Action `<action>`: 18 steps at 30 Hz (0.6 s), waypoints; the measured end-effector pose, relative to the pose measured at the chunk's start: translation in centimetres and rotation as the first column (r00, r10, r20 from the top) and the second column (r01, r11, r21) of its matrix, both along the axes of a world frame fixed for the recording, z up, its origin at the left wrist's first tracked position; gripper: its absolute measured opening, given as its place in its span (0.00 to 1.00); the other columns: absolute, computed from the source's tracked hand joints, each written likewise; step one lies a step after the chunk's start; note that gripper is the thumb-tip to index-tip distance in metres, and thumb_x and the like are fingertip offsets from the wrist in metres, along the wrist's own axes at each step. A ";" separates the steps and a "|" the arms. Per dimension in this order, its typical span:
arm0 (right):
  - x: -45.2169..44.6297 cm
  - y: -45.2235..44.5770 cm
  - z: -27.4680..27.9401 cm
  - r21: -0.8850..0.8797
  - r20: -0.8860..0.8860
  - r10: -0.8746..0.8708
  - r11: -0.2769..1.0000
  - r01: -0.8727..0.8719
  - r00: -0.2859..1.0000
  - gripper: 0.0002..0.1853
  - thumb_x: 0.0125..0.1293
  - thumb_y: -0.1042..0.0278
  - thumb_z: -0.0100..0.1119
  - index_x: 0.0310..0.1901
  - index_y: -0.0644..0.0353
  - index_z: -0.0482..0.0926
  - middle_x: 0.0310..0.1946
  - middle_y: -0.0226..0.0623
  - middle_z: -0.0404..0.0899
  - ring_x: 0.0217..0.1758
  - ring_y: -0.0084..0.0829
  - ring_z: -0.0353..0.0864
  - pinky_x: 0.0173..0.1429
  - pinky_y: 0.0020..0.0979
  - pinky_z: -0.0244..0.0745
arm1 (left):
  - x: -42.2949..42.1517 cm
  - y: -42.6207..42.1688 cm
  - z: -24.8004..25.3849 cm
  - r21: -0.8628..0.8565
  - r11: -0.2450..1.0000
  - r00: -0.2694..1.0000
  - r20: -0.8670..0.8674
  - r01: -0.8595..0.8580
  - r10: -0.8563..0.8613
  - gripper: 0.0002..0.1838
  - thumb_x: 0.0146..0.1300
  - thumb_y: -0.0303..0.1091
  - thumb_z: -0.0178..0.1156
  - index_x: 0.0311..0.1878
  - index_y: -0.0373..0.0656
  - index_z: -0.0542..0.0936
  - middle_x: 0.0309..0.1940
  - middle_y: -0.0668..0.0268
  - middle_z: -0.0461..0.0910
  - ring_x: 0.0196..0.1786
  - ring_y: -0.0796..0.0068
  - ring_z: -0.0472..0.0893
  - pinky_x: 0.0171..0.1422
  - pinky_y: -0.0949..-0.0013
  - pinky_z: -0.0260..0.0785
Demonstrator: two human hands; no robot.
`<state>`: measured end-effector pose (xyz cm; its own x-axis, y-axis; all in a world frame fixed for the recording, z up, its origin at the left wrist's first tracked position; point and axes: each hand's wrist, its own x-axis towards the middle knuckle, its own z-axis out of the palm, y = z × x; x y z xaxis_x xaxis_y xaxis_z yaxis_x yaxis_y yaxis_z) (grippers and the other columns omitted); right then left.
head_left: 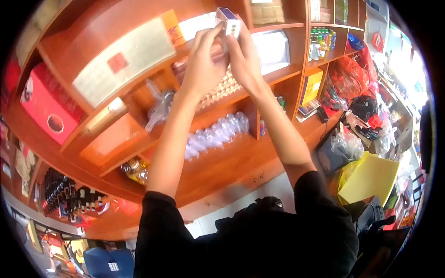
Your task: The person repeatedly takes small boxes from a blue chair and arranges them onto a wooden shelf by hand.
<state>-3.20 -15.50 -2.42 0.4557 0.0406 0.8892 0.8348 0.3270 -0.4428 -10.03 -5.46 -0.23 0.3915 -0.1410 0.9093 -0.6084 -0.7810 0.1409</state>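
Up at shelf height, a small white box with a dark blue face (227, 15) is held between both my hands. My left hand (205, 62) has its fingers closed on the box's left side. My right hand (244, 61) grips it from the right, its thumb on the near white side with small dark marks. Behind the hands are stacked pale tan items (221, 91) on a shelf, partly hidden by my wrists. A row of clear plastic-wrapped items (218, 134) lies on the shelf below.
Wooden shelving (278, 74) fills the front. A red box (51, 104) stands left, with dark bottles (58, 190) lower down. Small bottles (320, 42) and a yellow box (311, 86) sit right. Red plastic bags (347, 76) and a yellow bin (371, 176) are farther right.
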 end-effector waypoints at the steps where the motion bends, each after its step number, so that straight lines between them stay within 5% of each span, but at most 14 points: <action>1: 2.3 -0.3 0.6 0.017 0.001 -0.005 1.000 0.005 1.000 0.27 0.67 0.69 0.46 0.66 0.71 0.58 0.58 0.59 0.69 0.63 0.52 0.68 0.67 0.40 0.61 | 2.8 -0.2 0.3 -0.031 0.999 0.999 -0.036 -0.015 0.014 0.28 0.56 0.19 0.59 0.62 0.40 0.69 0.54 0.55 0.72 0.59 0.62 0.75 0.58 0.66 0.71; 4: 9.4 0.9 2.4 -0.142 0.066 -0.218 0.964 0.226 0.974 0.30 0.64 0.68 0.48 0.65 0.74 0.57 0.55 0.65 0.70 0.58 0.57 0.70 0.63 0.46 0.65 | 8.5 0.0 1.9 -0.072 0.980 0.976 -0.130 -0.183 0.173 0.27 0.56 0.23 0.61 0.61 0.40 0.68 0.52 0.52 0.77 0.56 0.61 0.77 0.56 0.64 0.71; 8: 15.3 4.0 3.7 -0.360 0.052 -0.276 0.891 0.275 0.960 0.32 0.60 0.66 0.51 0.62 0.78 0.59 0.50 0.69 0.72 0.55 0.58 0.73 0.61 0.46 0.68 | 14.1 2.8 2.7 -0.115 0.946 0.925 -0.273 -0.304 0.264 0.27 0.53 0.23 0.62 0.58 0.38 0.70 0.52 0.49 0.76 0.56 0.52 0.77 0.59 0.59 0.69; 11: 17.1 4.8 4.4 -0.508 0.002 -0.188 0.846 0.163 0.982 0.31 0.57 0.67 0.54 0.59 0.79 0.62 0.48 0.68 0.74 0.54 0.58 0.75 0.60 0.46 0.69 | 15.9 4.3 3.0 0.020 0.900 0.846 -0.331 -0.436 0.418 0.27 0.56 0.27 0.61 0.60 0.36 0.68 0.47 0.50 0.80 0.55 0.55 0.78 0.58 0.62 0.69; 18: 21.2 7.9 6.1 -0.622 -0.218 -0.115 0.781 -0.047 0.969 0.31 0.56 0.66 0.54 0.60 0.74 0.63 0.51 0.62 0.75 0.58 0.51 0.75 0.60 0.39 0.69 | 17.0 4.9 3.7 0.218 0.742 0.684 -0.289 -0.634 0.669 0.32 0.52 0.30 0.62 0.62 0.37 0.67 0.64 0.47 0.65 0.64 0.50 0.69 0.68 0.58 0.62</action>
